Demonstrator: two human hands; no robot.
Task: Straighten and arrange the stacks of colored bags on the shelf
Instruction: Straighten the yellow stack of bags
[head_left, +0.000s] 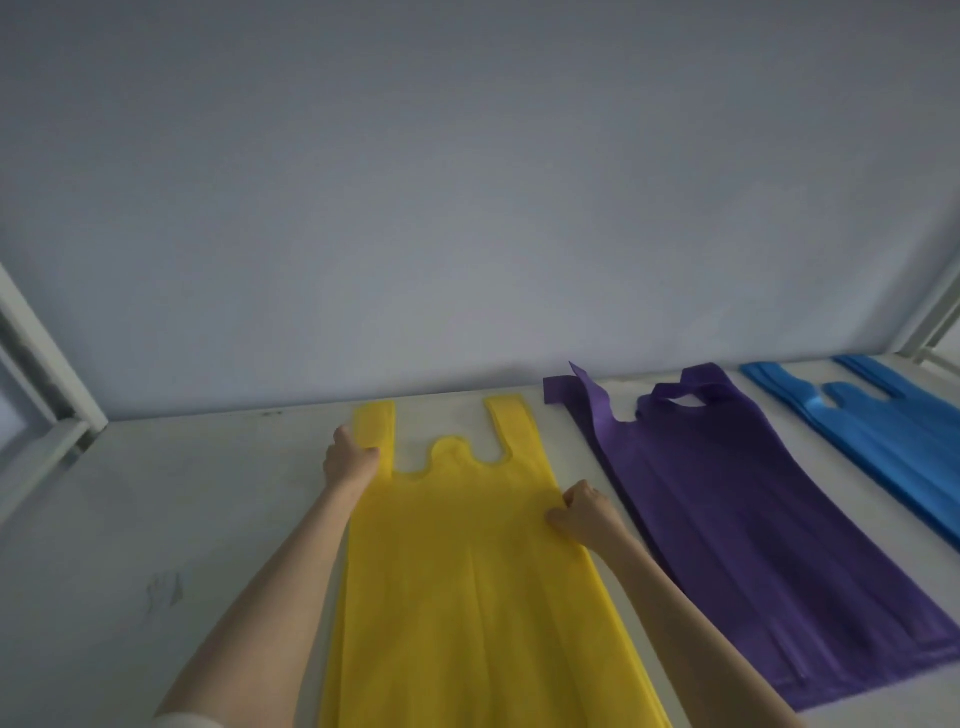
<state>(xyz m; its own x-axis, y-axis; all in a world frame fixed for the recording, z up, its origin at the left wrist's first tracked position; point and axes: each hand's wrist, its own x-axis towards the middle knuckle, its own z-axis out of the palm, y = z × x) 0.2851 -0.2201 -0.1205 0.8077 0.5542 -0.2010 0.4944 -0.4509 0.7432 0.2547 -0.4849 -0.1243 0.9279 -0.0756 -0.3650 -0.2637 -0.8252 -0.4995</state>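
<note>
A stack of yellow bags (467, 571) lies flat in the middle of the shelf (182, 519), handles pointing to the back wall. My left hand (349, 460) grips its left edge just below the left handle. My right hand (584, 512) pinches its right edge, fingers curled. To the right lies a stack of purple bags (753, 519), slanted, with its handles rumpled and folded over. A stack of blue bags (893, 441) lies at the far right, also slanted and partly cut off by the frame.
A grey-white wall (467, 208) closes the back of the shelf. White metal shelf posts stand at the left (47, 364) and right (930, 332) rear corners. Bare shelf surface stretches to the left of the yellow stack.
</note>
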